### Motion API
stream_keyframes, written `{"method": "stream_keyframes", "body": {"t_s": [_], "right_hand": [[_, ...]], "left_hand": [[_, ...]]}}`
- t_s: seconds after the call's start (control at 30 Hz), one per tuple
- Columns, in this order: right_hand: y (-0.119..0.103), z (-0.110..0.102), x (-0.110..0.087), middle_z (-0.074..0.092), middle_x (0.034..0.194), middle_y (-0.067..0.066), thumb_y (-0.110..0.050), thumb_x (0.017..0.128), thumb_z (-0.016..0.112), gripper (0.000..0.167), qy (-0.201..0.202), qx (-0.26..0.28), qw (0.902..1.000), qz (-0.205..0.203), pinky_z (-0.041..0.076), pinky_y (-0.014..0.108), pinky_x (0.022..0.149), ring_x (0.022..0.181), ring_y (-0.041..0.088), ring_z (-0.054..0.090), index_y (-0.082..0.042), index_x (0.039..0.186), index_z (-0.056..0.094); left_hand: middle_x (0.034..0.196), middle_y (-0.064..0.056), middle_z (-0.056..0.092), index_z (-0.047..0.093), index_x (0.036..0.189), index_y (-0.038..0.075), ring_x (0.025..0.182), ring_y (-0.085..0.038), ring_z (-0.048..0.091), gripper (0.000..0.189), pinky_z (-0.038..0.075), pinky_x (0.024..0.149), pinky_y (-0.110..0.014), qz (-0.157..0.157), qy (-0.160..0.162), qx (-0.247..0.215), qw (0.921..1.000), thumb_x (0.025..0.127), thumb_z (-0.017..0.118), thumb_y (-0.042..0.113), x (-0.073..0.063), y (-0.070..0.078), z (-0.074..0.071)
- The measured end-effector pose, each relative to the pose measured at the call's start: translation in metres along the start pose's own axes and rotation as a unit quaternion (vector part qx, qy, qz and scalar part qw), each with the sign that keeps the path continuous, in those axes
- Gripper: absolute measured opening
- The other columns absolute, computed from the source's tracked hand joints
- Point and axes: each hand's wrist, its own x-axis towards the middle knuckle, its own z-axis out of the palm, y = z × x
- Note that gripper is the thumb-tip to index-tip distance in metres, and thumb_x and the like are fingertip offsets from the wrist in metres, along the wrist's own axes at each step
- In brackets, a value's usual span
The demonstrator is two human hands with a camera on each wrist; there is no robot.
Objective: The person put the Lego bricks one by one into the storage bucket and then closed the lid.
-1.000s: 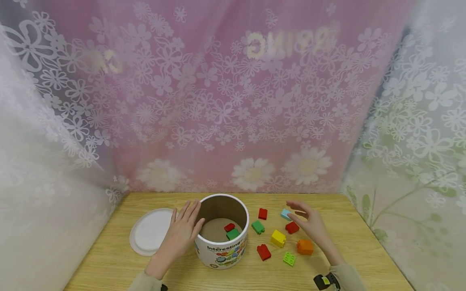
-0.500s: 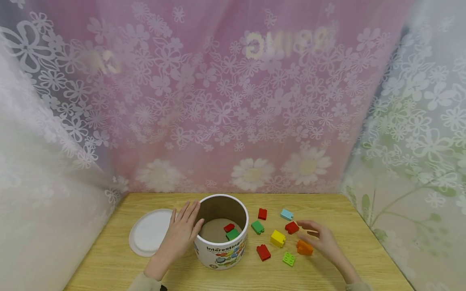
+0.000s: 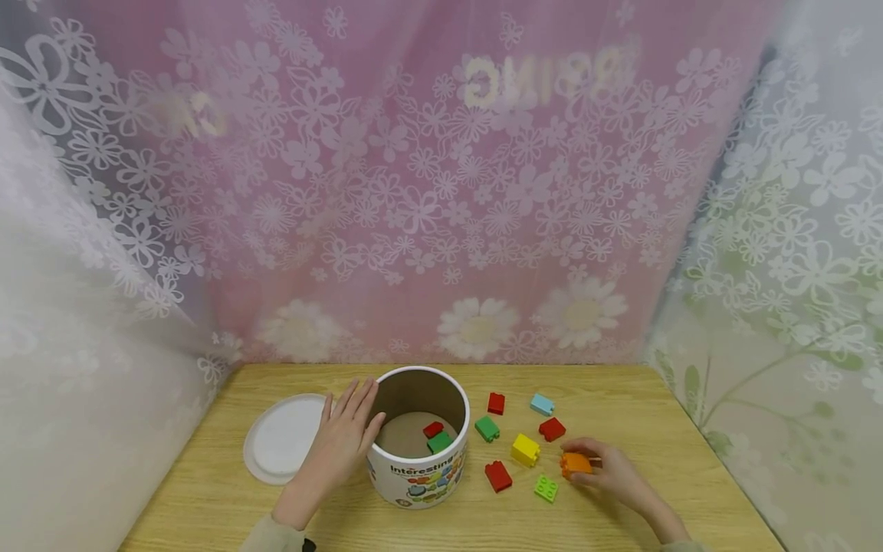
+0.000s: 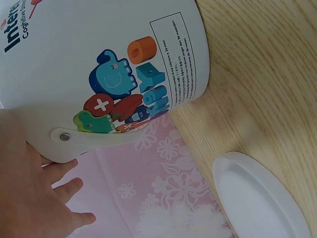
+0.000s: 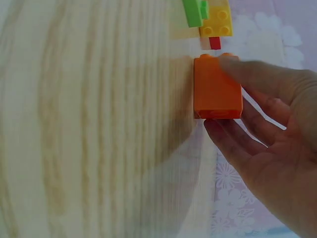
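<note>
A white round bucket point(image 3: 418, 481) with printed toy pictures stands on the table, a red block point(image 3: 433, 429) and a green block point(image 3: 439, 442) inside it. Against its left side and rim rests my left hand point(image 3: 339, 441), fingers straight and spread; the left wrist view shows that hand point(image 4: 34, 183) beside the bucket's handle strap point(image 4: 74, 141). My right hand point(image 3: 614, 477) has thumb and fingers around an orange building block point(image 3: 574, 464). In the right wrist view, the thumb lies along the top of the orange block point(image 5: 217, 89), with fingers at its far side and end.
Left of the bucket lies a white lid point(image 3: 283, 441). Loose blocks lie between bucket and right hand: yellow point(image 3: 525, 450), lime green point(image 3: 546, 488), light blue point(image 3: 542, 404), green point(image 3: 487, 428) and several red ones, one being a red block point(image 3: 498, 476) nearest the front.
My right hand has come down from beside the light blue block toward the front, past a red block, and now grips the orange block. My left hand stays at the bucket.
</note>
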Motion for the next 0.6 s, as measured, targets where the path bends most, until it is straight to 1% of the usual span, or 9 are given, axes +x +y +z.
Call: {"method": "stream_keyframes", "body": {"t_s": [0.07,0.13,0.27,0.4,0.5,0.6], "right_hand": [[0.0,0.0,0.0,0.067,0.123,0.021,-0.011,0.085,0.082,0.04,-0.004,-0.005,1.0,-0.004,0.06,0.043,0.084,0.106,0.037,0.065,-0.001,0.121,0.069],[-0.002,0.001,0.0,0.068,0.122,0.019,-0.013,0.086,0.082,0.039,0.003,-0.007,1.0,-0.002,0.06,0.039,0.083,0.104,0.034,0.065,-0.002,0.12,0.069],[-0.008,0.002,0.0,0.069,0.119,0.017,-0.017,0.086,0.082,0.041,0.033,-0.012,0.9994,0.006,0.059,0.038,0.084,0.104,0.034,0.066,-0.001,0.121,0.069],[-0.017,-0.001,0.003,0.069,0.12,0.016,-0.016,0.086,0.082,0.042,0.066,-0.014,0.9976,0.016,0.059,0.04,0.086,0.107,0.036,0.065,-0.002,0.123,0.07],[-0.023,-0.003,0.007,0.069,0.12,0.013,-0.016,0.086,0.082,0.041,0.09,-0.018,0.9955,0.02,0.059,0.035,0.086,0.106,0.032,0.066,-0.004,0.124,0.07],[-0.028,-0.005,0.009,0.069,0.118,0.01,-0.017,0.086,0.082,0.041,0.106,-0.021,0.994,0.015,0.058,0.03,0.084,0.103,0.027,0.066,-0.004,0.124,0.07]], "left_hand": [[0.161,-0.012,0.039,0.04,0.156,0.003,0.151,-0.035,0.028,0.06,0.014,0.119,-0.067,0.0,0.001,0.0,1.0,0.108,0.046,0.039,0.0,0.0,0.0],[0.161,-0.012,0.038,0.039,0.156,0.003,0.152,-0.035,0.027,0.06,0.013,0.12,-0.067,-0.001,0.0,-0.001,1.0,0.108,0.046,0.039,0.0,0.0,0.0],[0.161,-0.012,0.038,0.038,0.156,0.004,0.152,-0.034,0.026,0.059,0.013,0.12,-0.067,-0.003,0.0,-0.003,1.0,0.108,0.048,0.037,0.0,0.0,0.0],[0.16,-0.012,0.039,0.039,0.156,0.003,0.151,-0.036,0.027,0.059,0.013,0.12,-0.067,-0.003,0.0,-0.002,1.0,0.108,0.049,0.036,0.0,0.0,0.0],[0.16,-0.013,0.039,0.04,0.155,0.003,0.151,-0.036,0.029,0.059,0.013,0.119,-0.067,-0.003,0.002,-0.002,1.0,0.107,0.05,0.035,0.0,0.001,0.0],[0.16,-0.013,0.039,0.04,0.155,0.003,0.151,-0.036,0.028,0.058,0.013,0.119,-0.067,-0.004,0.002,-0.005,1.0,0.107,0.051,0.034,0.0,0.001,0.001]]}}
